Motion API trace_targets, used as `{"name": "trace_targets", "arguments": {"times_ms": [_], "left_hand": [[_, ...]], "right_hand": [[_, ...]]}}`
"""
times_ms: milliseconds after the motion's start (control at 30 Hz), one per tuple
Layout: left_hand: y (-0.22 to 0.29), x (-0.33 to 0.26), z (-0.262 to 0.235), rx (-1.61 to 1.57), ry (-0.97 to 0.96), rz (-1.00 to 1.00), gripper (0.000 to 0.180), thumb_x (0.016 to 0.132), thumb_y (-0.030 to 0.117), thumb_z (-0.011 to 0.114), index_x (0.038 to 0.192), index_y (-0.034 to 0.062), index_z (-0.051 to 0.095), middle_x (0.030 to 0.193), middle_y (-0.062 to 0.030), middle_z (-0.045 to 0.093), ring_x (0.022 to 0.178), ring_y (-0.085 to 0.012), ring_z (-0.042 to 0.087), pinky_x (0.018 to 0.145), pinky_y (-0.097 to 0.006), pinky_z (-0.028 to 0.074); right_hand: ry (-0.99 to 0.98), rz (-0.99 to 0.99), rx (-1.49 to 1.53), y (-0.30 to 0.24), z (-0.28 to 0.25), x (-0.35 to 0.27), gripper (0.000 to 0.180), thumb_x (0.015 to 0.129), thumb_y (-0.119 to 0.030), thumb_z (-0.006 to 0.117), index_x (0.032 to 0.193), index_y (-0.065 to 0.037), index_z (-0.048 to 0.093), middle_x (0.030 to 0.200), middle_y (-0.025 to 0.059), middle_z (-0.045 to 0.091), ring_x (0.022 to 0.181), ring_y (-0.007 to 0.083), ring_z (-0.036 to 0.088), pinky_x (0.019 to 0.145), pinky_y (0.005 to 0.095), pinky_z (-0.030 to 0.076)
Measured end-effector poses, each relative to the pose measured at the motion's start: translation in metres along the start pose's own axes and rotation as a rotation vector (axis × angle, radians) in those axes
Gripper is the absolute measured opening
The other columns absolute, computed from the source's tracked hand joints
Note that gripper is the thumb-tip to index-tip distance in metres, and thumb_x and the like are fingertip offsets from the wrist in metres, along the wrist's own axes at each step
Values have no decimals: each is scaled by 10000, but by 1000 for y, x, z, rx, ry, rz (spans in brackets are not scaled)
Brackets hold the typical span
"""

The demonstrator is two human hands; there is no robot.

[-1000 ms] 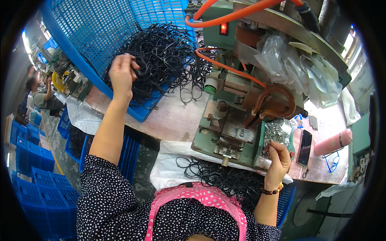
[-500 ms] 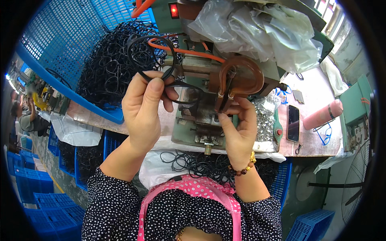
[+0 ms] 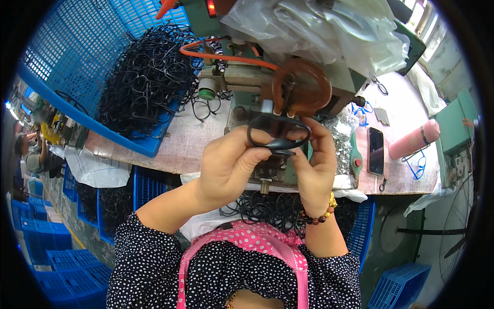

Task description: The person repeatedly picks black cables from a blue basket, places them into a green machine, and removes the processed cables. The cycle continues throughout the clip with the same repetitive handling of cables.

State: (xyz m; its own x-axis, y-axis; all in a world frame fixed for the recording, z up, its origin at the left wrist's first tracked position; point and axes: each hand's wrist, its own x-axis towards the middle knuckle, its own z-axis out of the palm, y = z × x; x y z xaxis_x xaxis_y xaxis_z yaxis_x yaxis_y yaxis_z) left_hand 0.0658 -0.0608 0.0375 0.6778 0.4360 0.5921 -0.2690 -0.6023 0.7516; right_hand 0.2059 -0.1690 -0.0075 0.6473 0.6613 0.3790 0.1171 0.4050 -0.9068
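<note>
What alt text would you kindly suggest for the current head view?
A person's left hand holds a looped black band, with the right hand at its other end, before a bench machine. A blue basket of tangled black loops stands left; a phone and pink bottle lie right.

The worktable's pale, scuffed top [image 3: 190, 149] stretches out under and beyond my two hands. Left of my left hand [image 3: 224, 167], a blue basket [image 3: 155, 143] sits on it. A green-and-grey machine [image 3: 244, 81] stands just beyond my fingers. Right of my right hand [image 3: 316, 165] I have a dark phone [image 3: 376, 151], a pink bottle [image 3: 415, 140], blue-framed glasses [image 3: 421, 166] just beside the bottle, and, farther out, a small grey card [image 3: 382, 116].
</note>
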Motion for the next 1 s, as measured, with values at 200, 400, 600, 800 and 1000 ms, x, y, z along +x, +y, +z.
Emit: {"name": "trace_targets", "arguments": {"times_ms": [200,400,600,800,1000], "left_hand": [[-9,10,10,99,3,48,135,909,68,660,1008,-20,633,780,-113,647,659,-255,640,601,-329,490],[-22,7,13,114,20,95,128,904,65,660,1003,-11,634,784,-113,643,670,-279,636,612,-337,491],[-26,-1,16,52,72,87,129,886,71,678,990,4,643,836,-127,652,682,-305,627,624,-360,495],[-24,6,14,167,62,220,207,862,122,714,998,-11,633,861,-144,663,714,-348,633,624,-402,497],[-18,3,9,195,23,230,226,854,66,696,1056,-23,651,892,-148,661,788,-336,619,724,-394,504]], "right_hand": [[192,-27,-78,-13,-36,-5,368,918,57,590,1281,27,535,1093,96,660,1050,148,602,972,280,437],[491,-257,-289,-2,-78,-20,316,954,62,544,1268,22,547,1142,111,631,1062,152,590,989,304,416],[565,87,-386,45,-109,-25,184,961,30,581,1135,13,639,1048,52,664,952,119,615,894,272,494],[94,-240,-1182,43,-100,-29,194,762,-55,705,947,-59,647,1112,111,628,1209,371,498,1069,486,343],[181,-280,-1042,45,-89,-17,95,823,-31,680,913,-50,656,998,97,676,1085,332,586,1019,445,377]]}}
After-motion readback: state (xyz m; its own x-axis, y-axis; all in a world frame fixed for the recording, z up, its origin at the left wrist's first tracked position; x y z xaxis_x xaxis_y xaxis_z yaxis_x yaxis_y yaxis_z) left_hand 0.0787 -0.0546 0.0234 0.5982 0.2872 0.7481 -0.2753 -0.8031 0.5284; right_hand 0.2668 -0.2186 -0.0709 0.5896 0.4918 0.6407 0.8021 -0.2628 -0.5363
